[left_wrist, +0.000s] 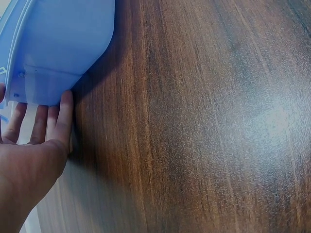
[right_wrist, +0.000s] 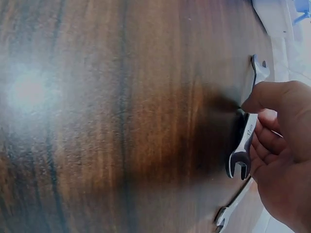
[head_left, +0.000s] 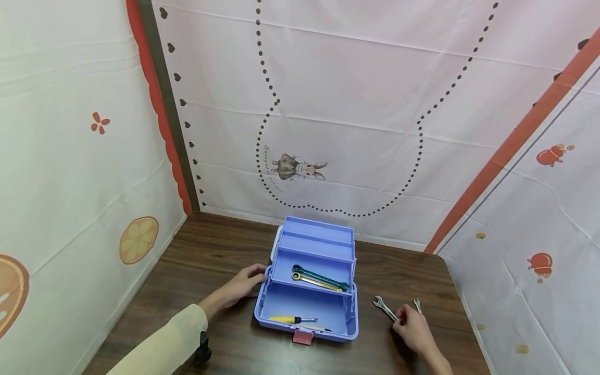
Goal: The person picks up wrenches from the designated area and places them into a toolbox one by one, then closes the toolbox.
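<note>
A lilac-blue toolbox (head_left: 307, 337) stands with its lid folded back and its tiered trays raised. My left hand (head_left: 245, 284) holds it by the left side near the back corner; in the left wrist view its fingers (left_wrist: 62, 116) reach round the box's end. To the right of the box, my right hand (head_left: 414, 329) pinches a silver open-end wrench (right_wrist: 247, 133) mid-shank between thumb and fingers, both wrench ends showing. A second silver wrench (head_left: 417, 304) lies beside that hand, partly hidden by it in the head view.
In the toolbox's tray lie a green wrench (head_left: 319, 276) and a yellow one (head_left: 315, 282). A yellow-handled screwdriver (head_left: 285, 319) and another slim yellow tool lie in the bottom. A red latch (head_left: 302, 337) hangs at the front. Printed cloth walls (head_left: 347, 130) border the wooden table (head_left: 215, 239).
</note>
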`<state>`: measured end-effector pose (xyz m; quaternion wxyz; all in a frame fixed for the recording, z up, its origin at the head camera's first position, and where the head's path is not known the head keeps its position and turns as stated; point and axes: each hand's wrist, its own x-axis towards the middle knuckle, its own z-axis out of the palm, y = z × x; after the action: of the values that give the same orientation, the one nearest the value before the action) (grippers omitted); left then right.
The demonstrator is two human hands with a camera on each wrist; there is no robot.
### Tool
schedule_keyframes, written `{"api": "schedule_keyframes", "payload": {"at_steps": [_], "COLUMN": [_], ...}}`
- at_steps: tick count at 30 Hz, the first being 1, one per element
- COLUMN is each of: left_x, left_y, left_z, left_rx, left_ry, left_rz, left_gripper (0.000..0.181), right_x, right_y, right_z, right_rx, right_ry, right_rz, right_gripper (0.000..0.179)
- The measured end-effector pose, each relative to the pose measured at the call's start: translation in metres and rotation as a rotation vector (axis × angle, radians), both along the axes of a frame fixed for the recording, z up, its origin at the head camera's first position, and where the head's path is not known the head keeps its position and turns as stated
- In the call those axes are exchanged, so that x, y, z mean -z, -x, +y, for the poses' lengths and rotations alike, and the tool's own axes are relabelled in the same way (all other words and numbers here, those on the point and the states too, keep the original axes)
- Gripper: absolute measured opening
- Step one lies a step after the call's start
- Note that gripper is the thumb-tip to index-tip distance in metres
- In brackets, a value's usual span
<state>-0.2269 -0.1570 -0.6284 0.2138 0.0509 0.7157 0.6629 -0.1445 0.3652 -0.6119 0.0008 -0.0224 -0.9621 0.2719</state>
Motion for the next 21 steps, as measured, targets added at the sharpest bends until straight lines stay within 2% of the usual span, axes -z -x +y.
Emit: {"api": "schedule_keyframes", "payload": {"at_steps": [6,12,16,21], "left_x": [0.000,-0.001,-0.001,-0.002], "left_y": [-0.001,-0.001,-0.001,-0.001], "left_z": [-0.001,-0.001,-0.001,0.000], "left_rx": [0.000,-0.007,0.000,0.001], "left_ry": [0.025,-0.004,-0.005,0.002], "left_rz": [0.005,-0.011,-0.011,-0.005], "left_gripper": [0.046,0.046,0.046,0.046], "right_x": [-0.003,-0.010,-0.014,-0.015], "right_y": [0.004,0.007,0.008,0.009], "right_z": [0.001,0.002,0.002,0.000], "right_rx": [-0.048,-0.105,-0.101,-0.051], "right_ry": [0.011,0.020,0.033,0.040], "right_rz": [-0.020,-0.035,-0.043,-0.067], "right_gripper": [0.028,0.028,0.025,0.020]}}
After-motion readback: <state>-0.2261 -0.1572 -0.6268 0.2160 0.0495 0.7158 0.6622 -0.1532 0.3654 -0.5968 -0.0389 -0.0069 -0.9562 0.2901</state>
